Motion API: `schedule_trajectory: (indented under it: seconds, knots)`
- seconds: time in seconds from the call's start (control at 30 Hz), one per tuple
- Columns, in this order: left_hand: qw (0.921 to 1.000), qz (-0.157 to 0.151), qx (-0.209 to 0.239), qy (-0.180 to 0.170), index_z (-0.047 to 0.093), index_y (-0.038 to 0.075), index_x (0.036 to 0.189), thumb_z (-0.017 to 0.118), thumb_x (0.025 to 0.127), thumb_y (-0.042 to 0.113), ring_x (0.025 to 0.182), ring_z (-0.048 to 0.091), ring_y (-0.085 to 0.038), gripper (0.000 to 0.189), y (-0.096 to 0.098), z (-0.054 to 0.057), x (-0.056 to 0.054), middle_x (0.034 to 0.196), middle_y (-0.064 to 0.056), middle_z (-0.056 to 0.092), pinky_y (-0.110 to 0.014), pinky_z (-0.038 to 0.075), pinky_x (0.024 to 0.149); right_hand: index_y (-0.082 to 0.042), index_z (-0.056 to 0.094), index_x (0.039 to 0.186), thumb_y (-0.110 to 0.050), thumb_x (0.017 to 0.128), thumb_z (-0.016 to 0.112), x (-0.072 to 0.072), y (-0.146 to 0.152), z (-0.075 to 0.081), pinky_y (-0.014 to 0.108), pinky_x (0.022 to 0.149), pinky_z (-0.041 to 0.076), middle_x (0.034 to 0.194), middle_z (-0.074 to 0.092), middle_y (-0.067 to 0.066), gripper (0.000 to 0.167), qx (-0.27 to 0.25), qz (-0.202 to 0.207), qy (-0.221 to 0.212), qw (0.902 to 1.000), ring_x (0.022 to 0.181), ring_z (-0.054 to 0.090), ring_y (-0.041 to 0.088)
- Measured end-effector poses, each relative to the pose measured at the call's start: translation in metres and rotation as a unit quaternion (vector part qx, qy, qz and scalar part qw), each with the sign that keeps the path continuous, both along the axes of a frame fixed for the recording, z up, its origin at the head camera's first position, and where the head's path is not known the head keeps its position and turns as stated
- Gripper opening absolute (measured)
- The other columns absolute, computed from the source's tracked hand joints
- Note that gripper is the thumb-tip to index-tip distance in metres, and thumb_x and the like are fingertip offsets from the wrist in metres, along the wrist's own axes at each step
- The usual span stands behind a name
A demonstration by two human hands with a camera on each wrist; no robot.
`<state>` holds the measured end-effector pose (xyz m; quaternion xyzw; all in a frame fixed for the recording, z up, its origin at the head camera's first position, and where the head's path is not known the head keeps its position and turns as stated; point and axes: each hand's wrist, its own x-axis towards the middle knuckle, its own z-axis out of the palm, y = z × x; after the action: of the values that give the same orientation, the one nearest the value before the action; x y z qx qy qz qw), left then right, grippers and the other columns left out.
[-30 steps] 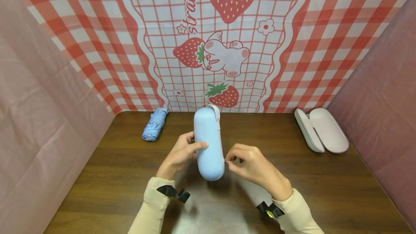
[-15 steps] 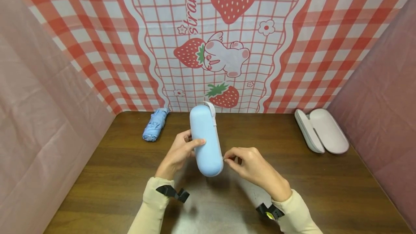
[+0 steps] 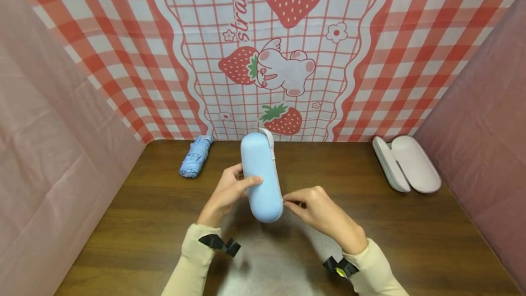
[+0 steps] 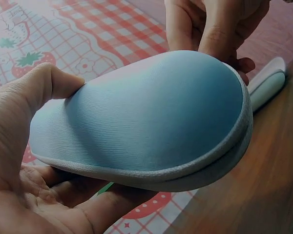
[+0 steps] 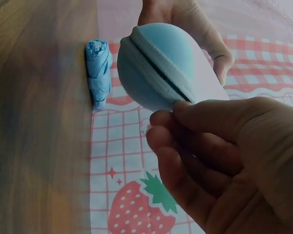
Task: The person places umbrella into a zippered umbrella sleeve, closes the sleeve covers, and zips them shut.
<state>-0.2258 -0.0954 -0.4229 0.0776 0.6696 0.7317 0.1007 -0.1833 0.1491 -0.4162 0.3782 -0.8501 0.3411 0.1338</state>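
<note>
A light blue, rounded hard zip case (image 3: 263, 182) with a pale wrist strap (image 3: 269, 140) is held above the table. My left hand (image 3: 226, 193) grips it, thumb across the blue shell and fingers underneath, as the left wrist view shows. My right hand (image 3: 324, 211) pinches at the zipper on the case's right side, near the lower end; the zipper pull is hidden between thumb and index finger. In the right wrist view a dark zipper line (image 5: 158, 70) runs along the pale edge band up to those fingertips.
A folded blue umbrella (image 3: 196, 156) lies at the back left of the wooden table (image 3: 144, 241). An open glasses case (image 3: 417, 166) sits at the back right. Behind stands a strawberry-print cloth (image 3: 287, 72), with pink cloth (image 3: 53, 127) at the sides.
Over the second, the blue case has shifted slightly left and away from me, tilting a little more. My right hand has followed, still pinching at the zipper. The umbrella and glasses case stay put.
</note>
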Motion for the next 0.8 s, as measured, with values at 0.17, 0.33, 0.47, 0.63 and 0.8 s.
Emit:
schedule_trajectory:
  seconds: [0.17,0.33,0.47,0.63,0.8]
  knots:
    - [1.0000,0.003,-0.005,0.000,0.058,-0.007,0.136,0.074,0.084,0.012,0.102,0.067,-0.025,0.058,0.0022,0.0005,0.0002,0.123,-0.022,0.060,-0.047,0.060,0.083,-0.005,0.079,0.086,0.004,0.086,0.074,0.0000,0.0010,-0.0005,0.018,0.060,0.054,0.077,0.075,0.001,0.010,0.012,-0.004,-0.010,0.9999,0.067,0.061,0.000]
    - [0.9996,0.024,-0.012,-0.011,0.059,-0.005,0.135,0.074,0.084,0.014,0.101,0.066,-0.025,0.056,0.0031,0.0007,-0.0006,0.122,-0.021,0.061,-0.046,0.060,0.082,-0.009,0.075,0.081,0.004,0.084,0.072,0.0006,0.0016,-0.0026,0.016,0.058,0.051,0.072,0.069,-0.005,0.014,0.010,0.008,-0.012,0.9998,0.065,0.056,-0.003]
    - [0.9991,0.039,-0.010,-0.014,0.059,-0.006,0.133,0.074,0.085,0.014,0.100,0.067,-0.025,0.054,0.0027,0.0023,-0.0006,0.120,-0.021,0.063,-0.043,0.060,0.080,-0.013,0.072,0.077,0.005,0.082,0.071,0.0003,0.0009,-0.0041,0.014,0.056,0.048,0.069,0.066,-0.008,0.019,-0.002,0.018,0.000,0.9998,0.063,0.052,-0.005]
    - [0.9989,0.043,0.004,-0.014,0.059,-0.006,0.133,0.073,0.086,0.014,0.099,0.069,-0.024,0.053,0.0013,0.0031,-0.0010,0.120,-0.022,0.066,-0.042,0.060,0.079,-0.015,0.070,0.075,0.006,0.079,0.070,0.0000,-0.0005,-0.0052,0.012,0.055,0.046,0.067,0.063,-0.010,0.022,-0.008,0.026,0.018,0.9995,0.063,0.050,-0.005]
    - [0.9985,0.045,0.020,-0.024,0.058,-0.005,0.135,0.072,0.087,0.014,0.103,0.069,-0.027,0.053,0.0001,0.0032,-0.0014,0.123,-0.022,0.065,-0.045,0.061,0.082,-0.014,0.070,0.075,0.006,0.079,0.073,0.0000,-0.0014,-0.0054,0.013,0.056,0.047,0.068,0.064,-0.008,0.020,0.002,0.028,0.011,0.9995,0.063,0.051,-0.005]
